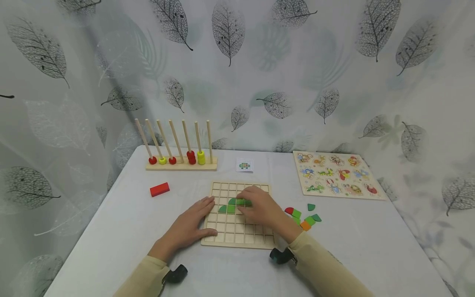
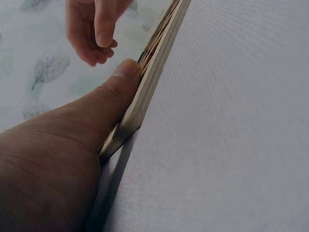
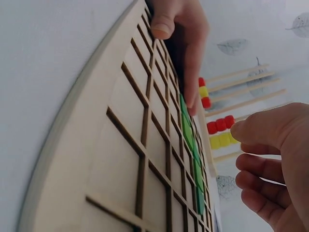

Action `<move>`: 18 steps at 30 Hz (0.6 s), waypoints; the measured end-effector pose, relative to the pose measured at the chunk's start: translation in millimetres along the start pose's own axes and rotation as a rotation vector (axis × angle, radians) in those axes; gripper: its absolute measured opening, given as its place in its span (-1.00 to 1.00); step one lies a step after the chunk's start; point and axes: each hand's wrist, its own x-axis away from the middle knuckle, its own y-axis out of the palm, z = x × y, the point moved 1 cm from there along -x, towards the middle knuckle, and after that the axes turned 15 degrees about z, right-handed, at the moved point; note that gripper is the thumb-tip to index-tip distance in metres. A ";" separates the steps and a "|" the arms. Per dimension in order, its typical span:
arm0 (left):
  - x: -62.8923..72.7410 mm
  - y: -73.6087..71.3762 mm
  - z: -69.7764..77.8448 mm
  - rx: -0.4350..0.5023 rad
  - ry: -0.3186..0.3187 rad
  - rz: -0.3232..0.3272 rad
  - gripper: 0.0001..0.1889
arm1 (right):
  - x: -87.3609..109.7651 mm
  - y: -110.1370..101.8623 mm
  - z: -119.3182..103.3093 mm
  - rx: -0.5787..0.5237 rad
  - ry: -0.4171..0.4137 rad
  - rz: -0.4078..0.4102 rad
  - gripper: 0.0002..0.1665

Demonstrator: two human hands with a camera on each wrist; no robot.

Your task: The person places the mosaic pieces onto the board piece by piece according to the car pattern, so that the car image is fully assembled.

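A square wooden grid board (image 1: 233,238) lies on the table. Green pieces (image 1: 231,209) sit in two neighbouring rows of its cells, squares in the middle and rounded ones at ends. My left hand (image 1: 189,222) rests along the board's left edge, fingers extended; its thumb (image 2: 123,77) presses the rim in the left wrist view. Over the upper right cells is my right hand (image 1: 261,208), partly covering the green row. In the right wrist view, the right hand's fingers (image 3: 263,166) are loosely bent above the board, and no piece shows between them.
Loose green, red and orange pieces (image 1: 305,225) lie right of the board. A small pattern card (image 1: 245,165) is behind it. Farther back stand a peg rack (image 1: 182,166) with red and yellow beads and an insect puzzle (image 1: 337,175). A red block (image 1: 159,189) lies left.
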 end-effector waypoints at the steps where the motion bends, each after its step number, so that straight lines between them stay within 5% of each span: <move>1: -0.3 -0.2 0.1 0.001 0.000 0.001 0.11 | 0.5 -2.5 1.1 0.001 -0.005 0.012 -0.69; 18: -0.7 -0.5 1.6 -0.001 -0.012 -0.008 0.11 | 27.9 -49.1 16.8 0.026 0.036 0.110 -0.63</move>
